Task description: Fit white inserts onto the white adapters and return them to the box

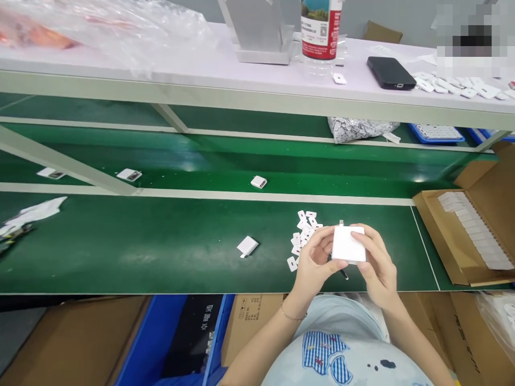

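A white square charger (348, 246) with a small metal plug standing up from its top edge is held up in front of me. My left hand (316, 260) grips its left side, thumb at the lower corner. The right side is held by my right hand (377, 262), with a finger lying across the front face. Behind my left hand lies a loose heap of small white slotted plates (296, 250) on the green work surface. A dark thin tool (344, 274) shows partly below the charger. To the left rests another white square device (247, 245).
Several white devices sit on the green belt, one near the middle (258, 182). An open cardboard box (446, 241) with white pieces stands at the right. The shelf (241, 80) above carries a bottle (321, 32), a black phone-like object (391, 73) and plastic wrapping (132, 32).
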Tool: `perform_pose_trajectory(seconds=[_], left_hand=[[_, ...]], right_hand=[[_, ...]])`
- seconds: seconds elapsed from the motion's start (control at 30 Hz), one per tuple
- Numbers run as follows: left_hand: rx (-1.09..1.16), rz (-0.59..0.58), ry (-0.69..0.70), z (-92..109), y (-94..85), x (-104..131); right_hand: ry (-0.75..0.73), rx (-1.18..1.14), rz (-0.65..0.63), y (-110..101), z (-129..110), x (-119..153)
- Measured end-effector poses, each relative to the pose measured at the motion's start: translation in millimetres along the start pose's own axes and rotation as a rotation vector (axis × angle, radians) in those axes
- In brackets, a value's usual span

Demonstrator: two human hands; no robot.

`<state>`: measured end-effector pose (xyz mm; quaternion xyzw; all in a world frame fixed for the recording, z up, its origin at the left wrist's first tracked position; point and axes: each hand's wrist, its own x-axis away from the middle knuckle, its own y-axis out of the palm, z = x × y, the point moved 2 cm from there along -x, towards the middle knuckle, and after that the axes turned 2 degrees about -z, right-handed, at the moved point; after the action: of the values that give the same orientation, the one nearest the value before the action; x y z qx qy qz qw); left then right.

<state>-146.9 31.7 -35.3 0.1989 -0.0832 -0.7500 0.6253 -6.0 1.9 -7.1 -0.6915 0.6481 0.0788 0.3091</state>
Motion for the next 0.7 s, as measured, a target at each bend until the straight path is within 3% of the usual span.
perform_pose_trajectory(seconds=[0.17,0.4,0.53,0.7], left_hand=[[0.076,-0.066,-0.016,-4.5,39.2,-0.4],[0.078,-0.09,-0.099,-21.6,90.1,-13.8],[0.054,-0.077,-0.186,-42.3,112.3,-29.7],[-0.19,-0.23,-0.092,-79.4,128.5,-56.9]], right_hand=[[-0.11,0.187,0.133,-23.2,-7.2,6.9],[-0.048,0.13,0.308,-68.4,-1.0,10.0],[0.135,0.034,0.249,-102.8,33.0,15.1],[0.517,-0.466,0.18,-134.0,101.2,29.0]])
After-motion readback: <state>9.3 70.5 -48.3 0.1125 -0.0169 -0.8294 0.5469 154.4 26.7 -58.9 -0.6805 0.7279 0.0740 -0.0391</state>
